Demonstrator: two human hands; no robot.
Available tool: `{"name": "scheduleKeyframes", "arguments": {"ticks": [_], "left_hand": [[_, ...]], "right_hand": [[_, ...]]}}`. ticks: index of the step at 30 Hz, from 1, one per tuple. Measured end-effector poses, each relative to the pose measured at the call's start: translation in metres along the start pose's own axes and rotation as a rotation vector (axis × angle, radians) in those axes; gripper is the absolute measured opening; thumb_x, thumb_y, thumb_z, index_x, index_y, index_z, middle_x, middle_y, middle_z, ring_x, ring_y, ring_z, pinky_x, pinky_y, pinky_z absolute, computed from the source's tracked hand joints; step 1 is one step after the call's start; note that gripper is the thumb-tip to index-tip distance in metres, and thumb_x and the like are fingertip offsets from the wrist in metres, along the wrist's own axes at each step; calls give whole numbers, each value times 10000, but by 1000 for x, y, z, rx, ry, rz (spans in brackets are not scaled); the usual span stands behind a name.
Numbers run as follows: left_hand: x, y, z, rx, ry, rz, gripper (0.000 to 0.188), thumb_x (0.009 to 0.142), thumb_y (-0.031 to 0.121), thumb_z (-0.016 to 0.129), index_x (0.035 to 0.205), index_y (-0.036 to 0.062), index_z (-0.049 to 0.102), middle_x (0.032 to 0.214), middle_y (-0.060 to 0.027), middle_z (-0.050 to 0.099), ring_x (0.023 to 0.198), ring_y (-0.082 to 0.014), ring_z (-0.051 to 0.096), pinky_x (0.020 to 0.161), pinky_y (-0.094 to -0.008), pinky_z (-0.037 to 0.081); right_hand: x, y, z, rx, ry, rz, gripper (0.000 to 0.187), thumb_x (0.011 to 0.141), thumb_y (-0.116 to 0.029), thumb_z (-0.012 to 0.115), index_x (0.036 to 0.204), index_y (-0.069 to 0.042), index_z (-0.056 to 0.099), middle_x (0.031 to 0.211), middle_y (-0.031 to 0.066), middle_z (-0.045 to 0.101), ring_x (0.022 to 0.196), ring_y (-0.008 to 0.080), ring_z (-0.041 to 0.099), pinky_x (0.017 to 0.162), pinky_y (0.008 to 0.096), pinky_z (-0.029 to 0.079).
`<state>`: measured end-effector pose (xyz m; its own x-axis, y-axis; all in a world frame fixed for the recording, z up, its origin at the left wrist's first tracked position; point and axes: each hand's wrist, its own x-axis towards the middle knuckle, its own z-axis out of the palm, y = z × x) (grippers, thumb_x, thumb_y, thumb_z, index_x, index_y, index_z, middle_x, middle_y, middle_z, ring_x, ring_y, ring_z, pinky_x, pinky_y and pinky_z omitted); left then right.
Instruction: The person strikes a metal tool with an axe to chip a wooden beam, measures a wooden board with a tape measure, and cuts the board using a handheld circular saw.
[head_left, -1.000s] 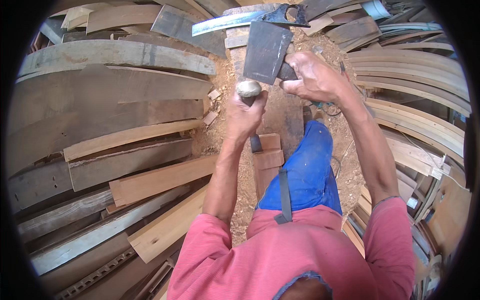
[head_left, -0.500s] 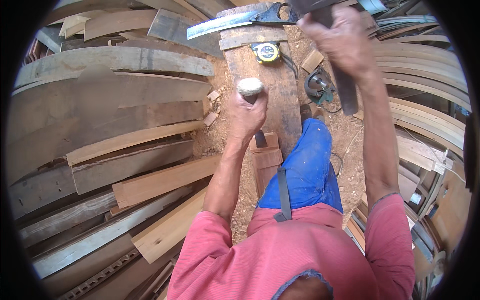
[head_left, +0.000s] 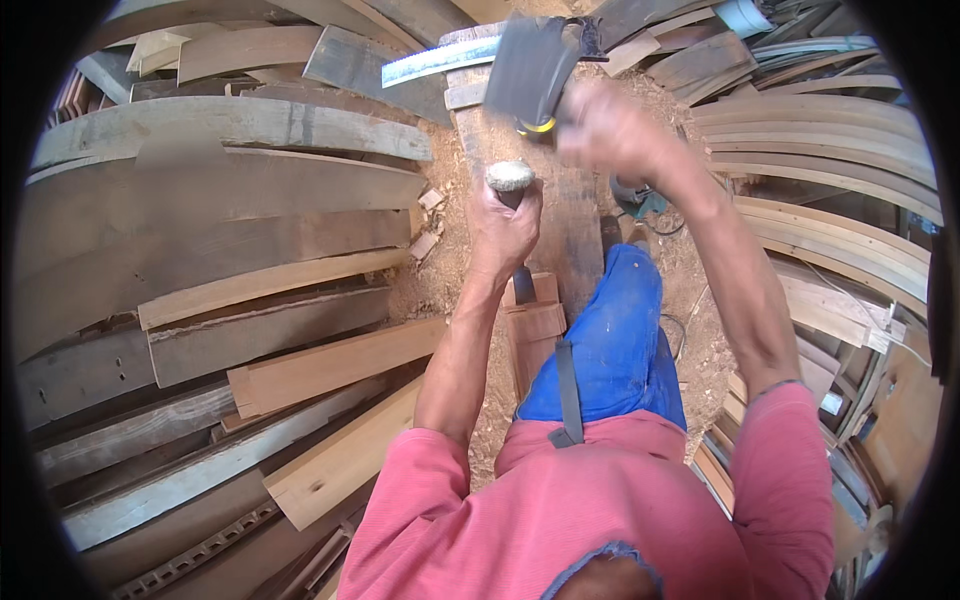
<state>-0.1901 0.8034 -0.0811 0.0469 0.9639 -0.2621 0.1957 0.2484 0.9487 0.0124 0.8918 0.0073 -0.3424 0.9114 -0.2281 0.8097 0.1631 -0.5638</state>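
Note:
My left hand (head_left: 503,228) is closed around the handle of a chisel (head_left: 510,177), held upright with its pale, worn butt end facing up. Below the fist, the dark blade (head_left: 523,284) comes down on a reddish-brown piece of wood (head_left: 535,320) that lies on the plank bench (head_left: 575,225) beside my leg. My right hand (head_left: 612,125) grips a dark mallet (head_left: 530,75), blurred by motion, its head raised beyond and above the chisel butt. The mallet mostly hides a yellow tape measure (head_left: 540,127), and partly covers a handsaw (head_left: 430,63) across the bench's far end.
Boards (head_left: 280,185) are stacked all along the left. More long planks (head_left: 820,150) lie on the right. A power tool (head_left: 638,197) sits on the sawdust-covered floor (head_left: 690,260) right of the bench, partly behind my right forearm. Small offcuts (head_left: 424,245) lie left of the bench.
My right hand has swung the mallet leftward and down, from the upper right to over the bench, covering the tape measure. My left hand stays closed on the chisel, barely shifted.

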Motion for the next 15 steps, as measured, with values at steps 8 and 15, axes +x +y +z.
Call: {"name": "scheduleKeyframes", "arguments": {"ticks": [8,15], "left_hand": [[-17,24,-9,-248,106,-129,154,987,128,733,969,53,599,691,25,607,567,-66,554,503,-261,442],[-12,4,7,-88,74,70,156,987,96,714,1029,56,569,711,20,609,584,-63,566,518,-256,463]], "right_hand": [[-42,-26,-26,297,-65,111,275,837,-194,747,916,53,657,812,122,666,734,219,653,699,410,551],[-36,-23,-72,317,330,22,249,947,-256,770,1103,-66,728,834,-35,667,721,36,578,639,245,489]]}}
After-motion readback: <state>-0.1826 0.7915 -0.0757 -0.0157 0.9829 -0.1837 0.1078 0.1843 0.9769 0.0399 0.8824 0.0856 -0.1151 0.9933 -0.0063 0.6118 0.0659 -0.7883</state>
